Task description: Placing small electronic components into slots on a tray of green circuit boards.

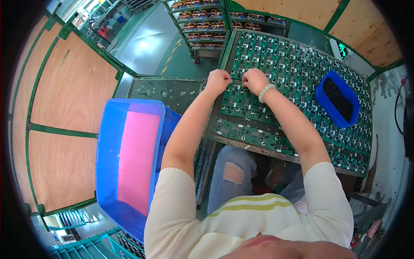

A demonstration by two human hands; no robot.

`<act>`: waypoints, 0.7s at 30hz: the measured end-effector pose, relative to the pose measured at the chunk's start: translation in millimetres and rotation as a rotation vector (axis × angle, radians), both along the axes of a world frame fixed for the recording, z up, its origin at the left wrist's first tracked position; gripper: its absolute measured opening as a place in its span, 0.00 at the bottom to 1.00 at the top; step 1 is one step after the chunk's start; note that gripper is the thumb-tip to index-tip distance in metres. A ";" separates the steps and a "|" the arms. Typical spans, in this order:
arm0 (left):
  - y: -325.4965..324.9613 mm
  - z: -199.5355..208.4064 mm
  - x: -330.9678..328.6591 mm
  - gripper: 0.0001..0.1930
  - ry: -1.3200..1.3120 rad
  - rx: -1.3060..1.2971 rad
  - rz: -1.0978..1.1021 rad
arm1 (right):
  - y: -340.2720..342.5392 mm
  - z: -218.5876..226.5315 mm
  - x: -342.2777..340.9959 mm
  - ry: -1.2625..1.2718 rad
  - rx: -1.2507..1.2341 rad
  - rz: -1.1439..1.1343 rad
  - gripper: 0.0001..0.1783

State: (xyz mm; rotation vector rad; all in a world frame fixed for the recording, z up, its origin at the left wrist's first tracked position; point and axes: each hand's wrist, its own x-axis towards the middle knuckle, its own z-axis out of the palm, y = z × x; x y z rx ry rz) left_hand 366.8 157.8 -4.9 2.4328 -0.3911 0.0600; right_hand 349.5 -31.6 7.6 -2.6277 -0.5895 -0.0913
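Reaching over green circuit boards (246,102) laid in rows on the tabletop (224,138), the left hand (220,81) and right hand (255,80) curl nearly closed; whether they hold anything, I cannot tell.

What, if anything, my left hand (219,82) and right hand (255,81) pinch is too small to tell, and my right forearm (297,129) hides some of the boards (236,103) nearer me than that hand. In the tray (324,104) to the right of my right hand, the dark bits (338,97) are too small to make out singly. Beyond my left hand the rack (200,18) is cut off at the top edge, while left of that hand my left arm (183,142) hides part of the bin (108,151).
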 end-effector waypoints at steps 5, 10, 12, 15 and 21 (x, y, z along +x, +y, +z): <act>-3.1 1.1 4.5 0.06 -0.082 0.144 -0.050 | 4.9 3.8 9.6 0.172 -0.041 -0.064 0.06; -5.6 5.3 5.9 0.06 -0.149 0.261 -0.064 | 9.0 4.1 10.1 0.186 -0.060 -0.101 0.05; -4.4 4.2 8.3 0.06 -0.042 0.273 -0.082 | 10.8 5.7 8.6 0.186 -0.061 -0.116 0.05; -7.6 2.3 10.2 0.05 -0.051 0.280 -0.085 | 11.5 5.7 7.0 0.161 -0.075 -0.102 0.03; -5.4 2.2 9.2 0.06 -0.060 0.276 -0.056 | 11.2 3.3 7.1 0.153 -0.092 -0.100 0.06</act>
